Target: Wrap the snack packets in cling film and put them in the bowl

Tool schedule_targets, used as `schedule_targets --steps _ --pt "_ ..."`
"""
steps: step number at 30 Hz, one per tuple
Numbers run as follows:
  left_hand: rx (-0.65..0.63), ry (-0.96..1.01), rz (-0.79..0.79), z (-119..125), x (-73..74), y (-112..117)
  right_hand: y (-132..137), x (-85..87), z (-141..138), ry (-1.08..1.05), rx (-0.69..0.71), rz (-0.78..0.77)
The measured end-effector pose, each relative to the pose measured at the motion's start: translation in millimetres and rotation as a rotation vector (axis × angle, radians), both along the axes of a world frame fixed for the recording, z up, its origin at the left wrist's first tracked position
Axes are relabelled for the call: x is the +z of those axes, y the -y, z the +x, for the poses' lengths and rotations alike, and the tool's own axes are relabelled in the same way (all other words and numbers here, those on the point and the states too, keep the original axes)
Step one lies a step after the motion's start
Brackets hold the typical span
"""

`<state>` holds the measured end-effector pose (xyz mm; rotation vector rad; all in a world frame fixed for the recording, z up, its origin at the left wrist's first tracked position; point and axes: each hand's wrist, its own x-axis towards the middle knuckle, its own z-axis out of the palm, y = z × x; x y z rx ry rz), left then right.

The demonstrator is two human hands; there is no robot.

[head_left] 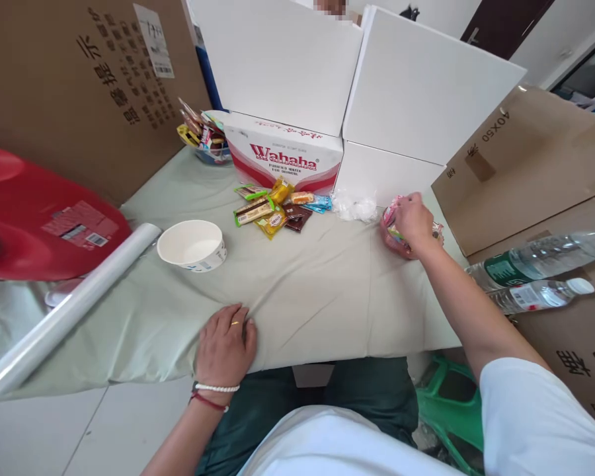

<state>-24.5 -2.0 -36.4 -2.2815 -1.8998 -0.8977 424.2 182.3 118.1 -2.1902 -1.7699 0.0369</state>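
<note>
My right hand (413, 220) reaches to the far right of the table and closes over a clear bag of colourful snacks (393, 233) lying on the pale green cloth (317, 291). My left hand (225, 344) rests on the cloth near the front edge, fingers lying flat and holding nothing. A white paper bowl (192, 245) stands left of centre. Several wrapped snacks (277, 208) lie in a loose pile in front of a red and white Wahaha box (282, 153).
A crumpled clear plastic bag (354, 206) lies beside the snack pile. A roll of clear film (69, 307) and a red container (34, 218) sit at the left. Two water bottles (540, 264) lie on cardboard boxes at the right. White boards stand behind; a bowl of more snacks (205, 135) is at the back.
</note>
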Motion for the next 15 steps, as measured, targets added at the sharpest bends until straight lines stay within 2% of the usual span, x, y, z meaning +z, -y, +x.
schedule_targets --steps 3,5,9,12,15 --pt "0.024 -0.006 0.019 5 2.3 2 -19 -17.6 -42 0.126 0.128 -0.098" --pt "0.026 0.021 0.011 6 3.4 4 -38 -35.6 -69 0.114 0.178 -0.135" --pt "0.029 0.139 -0.015 5 1.6 5 -64 -67.0 -105 -0.158 0.059 -0.148" --pt "0.029 0.201 -0.006 4 -1.3 5 -60 -74.8 -116 -0.311 0.013 -0.110" --pt "0.000 0.248 0.023 0 -3.2 5 -29 -73.1 -117 -0.457 0.026 -0.026"
